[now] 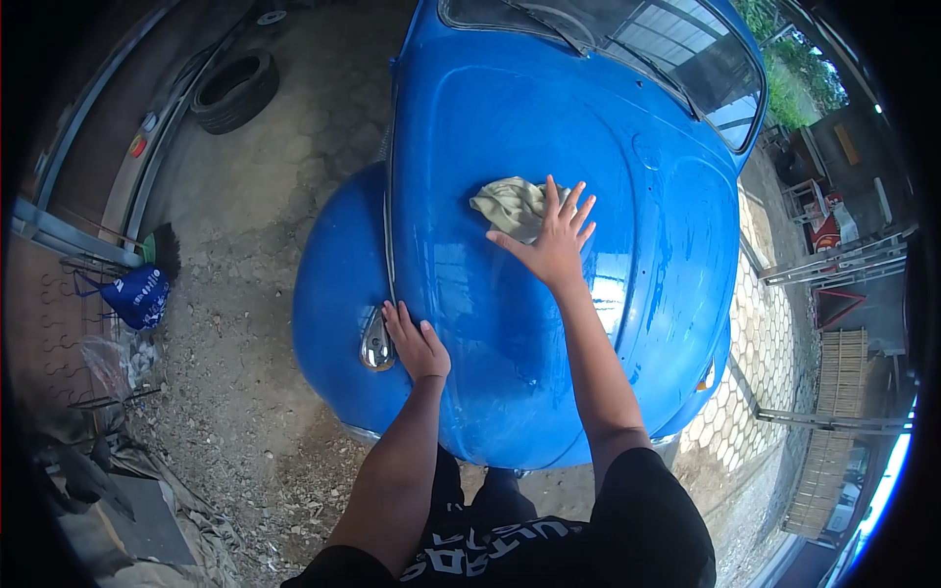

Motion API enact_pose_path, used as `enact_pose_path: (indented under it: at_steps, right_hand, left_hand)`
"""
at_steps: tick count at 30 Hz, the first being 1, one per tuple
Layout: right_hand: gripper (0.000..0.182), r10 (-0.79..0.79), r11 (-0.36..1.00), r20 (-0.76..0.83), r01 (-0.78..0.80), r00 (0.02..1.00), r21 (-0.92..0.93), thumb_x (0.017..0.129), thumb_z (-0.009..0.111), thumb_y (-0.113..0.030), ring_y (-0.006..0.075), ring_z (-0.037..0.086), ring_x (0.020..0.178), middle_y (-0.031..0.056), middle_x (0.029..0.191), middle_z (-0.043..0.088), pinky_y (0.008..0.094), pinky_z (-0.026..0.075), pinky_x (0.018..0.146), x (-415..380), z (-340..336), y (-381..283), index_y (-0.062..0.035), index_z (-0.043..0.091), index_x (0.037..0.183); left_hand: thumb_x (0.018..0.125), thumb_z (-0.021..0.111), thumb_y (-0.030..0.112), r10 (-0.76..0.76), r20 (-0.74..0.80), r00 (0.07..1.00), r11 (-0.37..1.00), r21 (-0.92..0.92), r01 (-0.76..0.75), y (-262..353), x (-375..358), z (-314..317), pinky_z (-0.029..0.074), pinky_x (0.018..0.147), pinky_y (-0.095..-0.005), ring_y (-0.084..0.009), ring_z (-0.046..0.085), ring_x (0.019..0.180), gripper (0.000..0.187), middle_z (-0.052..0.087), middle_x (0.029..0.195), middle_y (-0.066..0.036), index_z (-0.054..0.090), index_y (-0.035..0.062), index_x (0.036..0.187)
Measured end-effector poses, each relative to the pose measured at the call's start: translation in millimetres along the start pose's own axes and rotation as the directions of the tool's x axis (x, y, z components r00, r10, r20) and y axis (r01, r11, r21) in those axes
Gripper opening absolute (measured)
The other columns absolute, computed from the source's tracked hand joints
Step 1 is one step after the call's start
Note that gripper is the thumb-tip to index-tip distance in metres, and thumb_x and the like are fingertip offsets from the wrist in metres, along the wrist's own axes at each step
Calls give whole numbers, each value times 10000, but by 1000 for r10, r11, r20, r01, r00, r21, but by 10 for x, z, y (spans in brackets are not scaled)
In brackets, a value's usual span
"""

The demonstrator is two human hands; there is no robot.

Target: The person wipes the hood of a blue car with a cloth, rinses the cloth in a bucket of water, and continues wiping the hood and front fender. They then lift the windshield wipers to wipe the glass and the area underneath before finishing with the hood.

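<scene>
A blue car's rounded hood (500,353) fills the middle of the head view, with wet streaks on its right side. My right hand (557,245) is over the hood with its fingers spread wide. A crumpled pale green cloth (508,204) lies on the paint at its left, partly covered by the palm and fingers. Lower down, my left hand (420,351) rests flat near the seam between hood and front fender (338,260), fingers stretched out. Its fingertips are right beside a chrome-housed lamp (376,345) on the fender.
The windshield (676,49) with its wipers is at the far end of the hood. On the ground to the left are a loose tyre (235,93), a broom head (162,252) and a blue bag (140,297). Hexagonal paving (750,363) runs along the right, beside metal bars (833,257).
</scene>
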State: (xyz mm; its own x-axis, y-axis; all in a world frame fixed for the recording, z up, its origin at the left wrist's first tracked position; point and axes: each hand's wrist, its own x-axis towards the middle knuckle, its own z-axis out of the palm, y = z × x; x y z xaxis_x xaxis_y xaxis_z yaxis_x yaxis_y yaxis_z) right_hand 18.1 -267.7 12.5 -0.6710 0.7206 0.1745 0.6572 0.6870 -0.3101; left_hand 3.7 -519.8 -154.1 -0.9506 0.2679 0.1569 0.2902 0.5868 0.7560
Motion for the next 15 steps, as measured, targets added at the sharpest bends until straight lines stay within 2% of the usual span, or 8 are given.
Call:
enact_pose_path:
  at_steps: [1,4,5,8,9,12,13,15]
  right_hand:
    - [1340,-8,1000,-123,8,992,-3,649,793,-880,686,-13,1560,337,1759,59,865,124,1155,75,178,-53,-251,289,1719]
    - [1109,-73,978,-100,52,992,-204,704,775,-857,690,21,1553,253,1778,128,870,129,1154,449,400,-148,-381,439,1648]
    - [847,-59,980,-111,36,992,-196,794,781,-732,659,80,1562,166,1764,259,858,150,1169,511,435,-208,-416,571,1552]
    - [742,-245,946,-73,222,967,-236,838,799,-562,631,114,1571,121,1726,368,840,159,1189,458,640,-76,-383,603,1531]
    - [730,-311,929,-47,293,949,-228,835,808,-432,600,143,1579,94,1696,426,818,178,1206,287,581,-102,-358,606,1533]
    - [793,-571,794,218,600,791,-99,818,834,-451,497,153,1627,107,1717,390,801,141,1242,-477,634,-135,-298,587,1557]
    - [817,-610,768,258,640,749,-41,806,845,-460,489,141,1633,116,1739,345,805,154,1236,-735,669,-124,-299,582,1562]
    - [832,-597,776,241,627,765,-68,792,856,-473,512,106,1632,133,1765,272,812,152,1229,-655,609,-62,-322,580,1562]
  left_hand:
    - [1136,277,407,1,2,1000,1000,5,-1,-14,-18,-9,197,1318,-586,-464,212,1622,702,238,1737,-285,373,-121,1588]
    - [1136,279,407,9,0,1000,1000,10,-9,-17,7,18,197,1318,-586,-467,214,1621,704,243,1732,-289,363,-121,1593]
    - [1137,278,407,6,-1,1000,1000,11,-6,-16,18,23,198,1317,-586,-468,215,1620,703,245,1731,-290,362,-122,1593]
    - [1138,285,406,-6,10,1000,1000,18,5,-10,-61,-27,199,1317,-585,-470,215,1619,702,249,1728,-292,360,-122,1594]
    - [1138,288,406,1,3,1000,1000,10,-1,18,-14,-8,199,1317,-585,-471,214,1619,701,250,1727,-293,359,-121,1594]
    - [1138,307,399,14,-7,1000,1000,-8,-14,-25,-14,28,202,1315,-585,-472,220,1615,692,257,1725,-292,359,-120,1594]
    - [1137,313,396,16,-4,1000,1000,-9,-16,-31,-43,20,205,1314,-585,-472,222,1614,689,261,1723,-292,359,-118,1593]
    - [1137,323,391,24,-10,1000,1000,-13,-24,-29,-16,33,211,1312,-587,-471,228,1611,681,268,1719,-293,360,-115,1592]
